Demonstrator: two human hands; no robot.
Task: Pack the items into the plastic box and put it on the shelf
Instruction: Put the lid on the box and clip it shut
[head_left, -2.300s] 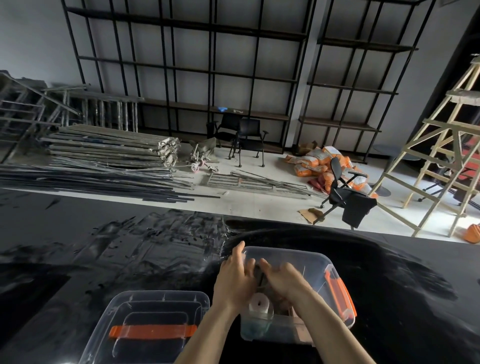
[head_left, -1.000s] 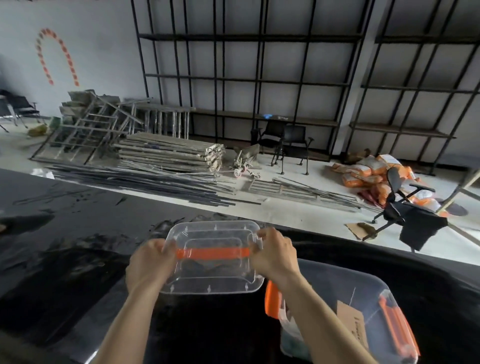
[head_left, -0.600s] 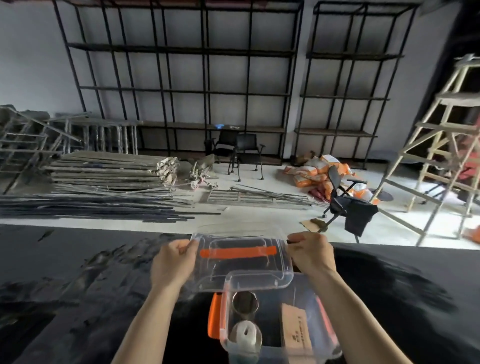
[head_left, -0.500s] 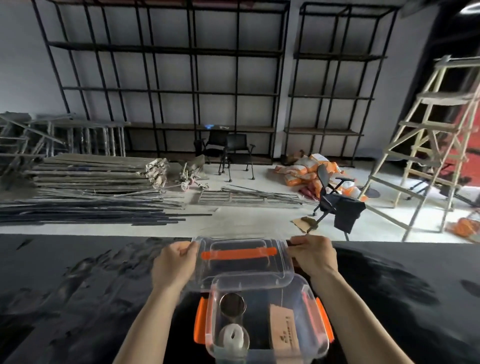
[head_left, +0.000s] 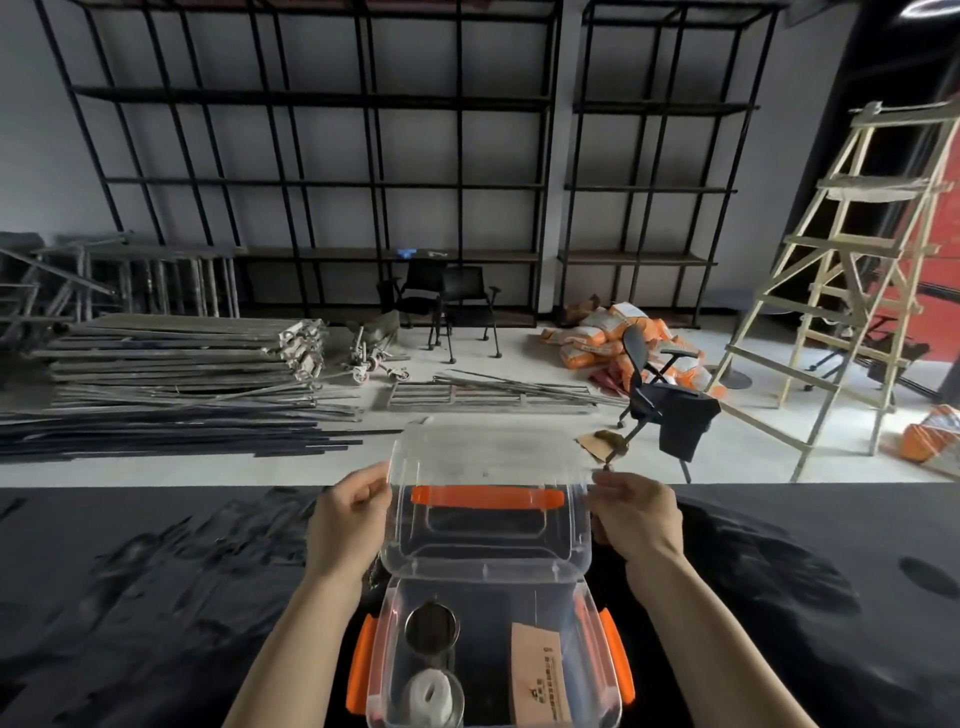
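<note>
- Plastic box sits on the black counter right at the bottom middle of the shot, open on top, with orange latches hanging down on both sides.
- Inside the box you can see a round metal tin, a white roll of tape closer to the camera, and a brown cardboard packet with some print on it over on the right side.
- Lid is clear with an orange handle across the middle. It's held up in the air, tilted, over the far end of the box, and its near edge overlaps the box's far rim. Can't tell if they're actually touching.
- Left hand is pinching the left edge of the lid, thumb on top and fingers curled under.
- Right hand is doing the same on the right edge, so both hands are closed on the lid.
- Past the counter the floor's a mess: stacks of metal rails, orange sacks, a black office chair and a wooden ladder on the right.
- Tall black shelf runs along the back wall, well apart from the box.
</note>
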